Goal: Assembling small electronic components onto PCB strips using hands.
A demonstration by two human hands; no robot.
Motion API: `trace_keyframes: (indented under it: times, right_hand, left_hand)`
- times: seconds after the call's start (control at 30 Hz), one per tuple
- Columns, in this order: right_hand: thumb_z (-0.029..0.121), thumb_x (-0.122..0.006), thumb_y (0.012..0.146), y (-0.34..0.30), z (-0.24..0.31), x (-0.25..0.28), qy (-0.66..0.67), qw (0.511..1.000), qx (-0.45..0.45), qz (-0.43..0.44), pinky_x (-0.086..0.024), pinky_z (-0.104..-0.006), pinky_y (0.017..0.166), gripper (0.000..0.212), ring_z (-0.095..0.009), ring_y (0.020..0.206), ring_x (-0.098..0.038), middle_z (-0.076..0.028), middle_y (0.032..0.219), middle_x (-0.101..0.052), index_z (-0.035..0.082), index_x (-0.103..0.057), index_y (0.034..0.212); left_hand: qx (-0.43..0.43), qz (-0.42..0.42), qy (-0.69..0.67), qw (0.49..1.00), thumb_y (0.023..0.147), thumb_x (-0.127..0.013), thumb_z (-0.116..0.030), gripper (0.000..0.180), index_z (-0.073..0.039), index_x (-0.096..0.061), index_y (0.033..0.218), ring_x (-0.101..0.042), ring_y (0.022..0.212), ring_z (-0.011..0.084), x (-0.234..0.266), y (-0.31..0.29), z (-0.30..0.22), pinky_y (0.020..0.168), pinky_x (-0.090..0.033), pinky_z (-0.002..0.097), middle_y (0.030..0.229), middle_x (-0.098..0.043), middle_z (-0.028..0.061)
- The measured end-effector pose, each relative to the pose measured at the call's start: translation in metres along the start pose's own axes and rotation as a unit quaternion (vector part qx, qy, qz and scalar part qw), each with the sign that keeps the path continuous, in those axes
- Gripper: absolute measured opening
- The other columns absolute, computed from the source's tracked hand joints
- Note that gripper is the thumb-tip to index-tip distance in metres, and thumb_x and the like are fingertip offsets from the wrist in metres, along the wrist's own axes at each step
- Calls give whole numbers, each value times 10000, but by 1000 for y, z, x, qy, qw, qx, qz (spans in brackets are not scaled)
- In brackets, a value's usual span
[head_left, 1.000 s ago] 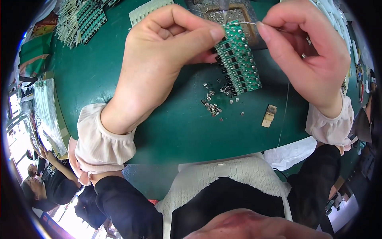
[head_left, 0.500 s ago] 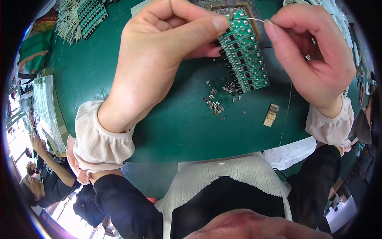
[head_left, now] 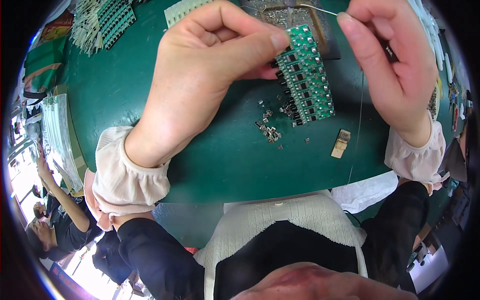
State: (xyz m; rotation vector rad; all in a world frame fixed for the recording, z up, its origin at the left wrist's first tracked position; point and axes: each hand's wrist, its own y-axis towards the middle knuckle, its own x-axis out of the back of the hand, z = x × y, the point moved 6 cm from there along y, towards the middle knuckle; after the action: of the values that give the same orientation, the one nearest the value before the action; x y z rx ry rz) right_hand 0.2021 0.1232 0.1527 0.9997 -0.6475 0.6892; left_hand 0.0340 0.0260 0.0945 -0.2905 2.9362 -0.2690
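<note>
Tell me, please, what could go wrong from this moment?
The left hand grips the green circuit board near its upper left corner, so the board might tilt or slip. Small metal pieces lie loose on the table, near the board's lower end in the view; they could be scattered. The thin silver wire extends past the fingertips of the right hand and might bend if bumped.

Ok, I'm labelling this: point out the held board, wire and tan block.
Held board (head_left: 306,76): head view, middle of its green face.
Wire (head_left: 320,9): head view, its silvery upper stretch.
Tan block (head_left: 340,144): head view, middle of its top.
</note>
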Motion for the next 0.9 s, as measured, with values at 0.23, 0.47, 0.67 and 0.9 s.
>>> trace_keyframes:
  times: [0.23,0.47,0.67,0.9]
  right_hand:
    - [-1,-724,857,-14,-11,-21,160,950,-159,216,-288,-203,534,159,6,618,-418,66,725,-502,42,-600,946]
    - [76,-855,624,-54,-11,-34,180,902,-33,391,-441,-361,563,432,-227,640,-557,-78,758,-551,29,-688,1019]
    - [79,-859,601,-54,-7,-44,189,882,8,433,-469,-410,654,485,-290,743,-585,-101,834,-560,39,-671,1046]
    - [56,-864,561,-52,6,-41,136,883,-18,448,-456,-419,678,495,-301,761,-580,-99,807,-534,55,-631,998]
  left_hand:
    - [22,9,25,999,924,-708,-1,63,-22,-653,944,-690,865,117,22,-27,-9,727,-591,244,1057,-706,95]
    - [-259,-386,548,695,909,-749,-71,104,-19,-738,998,-696,856,108,151,-118,-107,772,-542,232,976,-759,65]
    - [30,-514,810,282,893,-726,-374,228,-199,-770,1033,-712,974,291,270,-184,-147,853,-546,393,1063,-751,94]
    - [-118,-357,792,481,874,-714,-313,238,-98,-699,975,-678,928,338,197,-114,-60,762,-558,442,980,-707,116]
